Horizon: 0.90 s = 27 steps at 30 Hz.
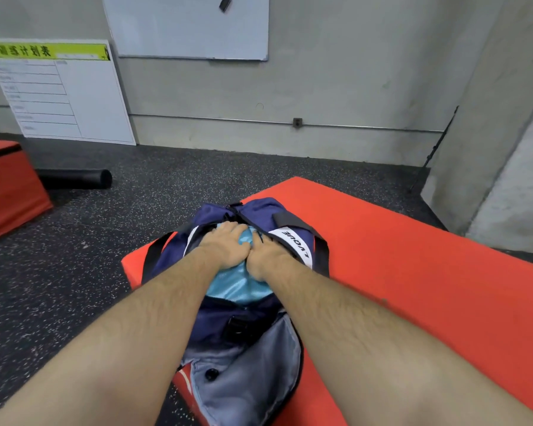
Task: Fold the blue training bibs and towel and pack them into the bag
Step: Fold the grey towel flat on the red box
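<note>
Left hand (pixel 225 245) presses, fingers flat, on blue bibs (pixel 240 285) directly beneath, inside navy duffel bag (pixel 254 333); right hand (pixel 269 257) alongside, fingers hidden.

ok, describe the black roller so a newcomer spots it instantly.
Start at the red box on the left edge. The black roller lies on the speckled floor beside it, below the leaning chart board. It is the only black cylinder in view.

Speckled dark floor (pixel 74 272), grey wall (pixel 351 72)
</note>
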Motion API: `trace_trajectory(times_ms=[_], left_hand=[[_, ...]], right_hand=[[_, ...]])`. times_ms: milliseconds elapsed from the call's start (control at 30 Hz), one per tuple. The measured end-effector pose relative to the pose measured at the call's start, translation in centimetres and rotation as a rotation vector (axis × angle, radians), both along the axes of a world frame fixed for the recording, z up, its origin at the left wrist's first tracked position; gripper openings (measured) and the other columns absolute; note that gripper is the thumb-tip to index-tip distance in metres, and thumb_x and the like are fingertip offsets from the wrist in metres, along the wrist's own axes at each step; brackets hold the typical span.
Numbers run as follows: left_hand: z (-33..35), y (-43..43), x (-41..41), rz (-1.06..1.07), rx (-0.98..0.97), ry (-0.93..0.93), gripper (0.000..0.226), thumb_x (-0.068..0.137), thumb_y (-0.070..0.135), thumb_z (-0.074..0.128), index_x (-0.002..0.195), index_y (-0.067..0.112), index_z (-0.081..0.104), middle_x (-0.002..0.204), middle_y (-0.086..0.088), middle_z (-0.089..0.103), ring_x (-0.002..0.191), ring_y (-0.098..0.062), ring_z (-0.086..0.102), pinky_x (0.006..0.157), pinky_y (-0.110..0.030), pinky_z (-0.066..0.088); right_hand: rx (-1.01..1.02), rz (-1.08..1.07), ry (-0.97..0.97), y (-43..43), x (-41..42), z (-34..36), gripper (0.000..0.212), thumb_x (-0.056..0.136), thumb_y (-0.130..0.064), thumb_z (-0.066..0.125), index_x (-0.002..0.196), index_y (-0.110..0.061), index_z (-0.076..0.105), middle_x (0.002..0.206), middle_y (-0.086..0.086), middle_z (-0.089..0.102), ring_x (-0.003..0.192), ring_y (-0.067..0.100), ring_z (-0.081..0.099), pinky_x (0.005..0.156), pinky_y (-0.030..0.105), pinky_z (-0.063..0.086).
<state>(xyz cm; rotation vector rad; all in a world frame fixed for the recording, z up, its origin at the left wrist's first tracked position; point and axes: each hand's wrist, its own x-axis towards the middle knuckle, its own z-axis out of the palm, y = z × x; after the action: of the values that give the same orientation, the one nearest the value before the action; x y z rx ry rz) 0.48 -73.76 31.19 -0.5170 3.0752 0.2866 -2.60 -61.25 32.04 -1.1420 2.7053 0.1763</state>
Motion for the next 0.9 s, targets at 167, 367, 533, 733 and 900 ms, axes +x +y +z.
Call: trace_trajectory(times_ms=[167, 367, 533, 733, 900], left_hand=[[2.4, 2.1, 2.2, -0.006, -0.261, 0.027, 0.044, 0.103, 0.033, 0.033, 0.140, 0.016, 0.050, 0.150, -0.011, 0.044, 0.138, -0.027, 0.040, 0.113, -0.042, 0.030], [5.2, 8.9, 5.1, -0.093, -0.307, 0.471, 0.025, 0.095, 0.025, 0.047, 0.108, 0.015, 0.067, 0.105, -0.008, 0.065, 0.098, -0.033, 0.060, 0.078, -0.045, 0.046], [7.5, 20.8, 2.9, -0.326, -0.325, 0.548, 0.027, 0.088, 0.030, 0.044, 0.094, 0.016, 0.066, 0.089, -0.007, 0.064, 0.087, -0.034, 0.062, 0.070, -0.044, 0.047], [7.1, 38.0, -1.8, -0.514, -0.215, 0.540, 0.028, 0.096, 0.032, 0.047, 0.115, 0.019, 0.064, 0.112, -0.006, 0.065, 0.107, -0.030, 0.058, 0.086, -0.043, 0.043], [4.4, 53.7, -3.7, -0.694, -0.194, 0.449, 0.029, 0.099, 0.031, 0.042, 0.120, 0.019, 0.057, 0.120, -0.004, 0.060, 0.114, -0.028, 0.054, 0.090, -0.041, 0.039]], right_hand=[[-0.230, -0.054, -0.092, 3.2, 3.7, 3.6, 0.067, 0.095, -0.014, 0.052, 0.153, -0.006, 0.021, 0.160, 0.017, 0.025, 0.147, 0.032, 0.028, 0.116, 0.039, 0.029], [-0.466, -0.026, 0.299, 12.3, 5.4, 6.6, 0.033, 0.091, -0.014, 0.051, 0.124, -0.012, 0.048, 0.122, 0.011, 0.061, 0.114, 0.031, 0.057, 0.089, 0.040, 0.042], [-0.468, -0.148, 0.421, 23.0, 4.9, 7.8, 0.028, 0.094, -0.017, 0.045, 0.121, -0.014, 0.050, 0.118, 0.008, 0.063, 0.113, 0.031, 0.058, 0.090, 0.042, 0.042], [-0.337, -0.392, 0.500, 39.7, 2.6, 7.3, 0.032, 0.097, -0.019, 0.039, 0.127, -0.016, 0.048, 0.124, 0.007, 0.060, 0.118, 0.030, 0.054, 0.093, 0.041, 0.038], [-0.270, -0.546, 0.491, 54.8, 1.7, 3.7, 0.029, 0.098, -0.024, 0.041, 0.124, -0.016, 0.051, 0.120, 0.008, 0.063, 0.113, 0.031, 0.057, 0.089, 0.041, 0.041]])
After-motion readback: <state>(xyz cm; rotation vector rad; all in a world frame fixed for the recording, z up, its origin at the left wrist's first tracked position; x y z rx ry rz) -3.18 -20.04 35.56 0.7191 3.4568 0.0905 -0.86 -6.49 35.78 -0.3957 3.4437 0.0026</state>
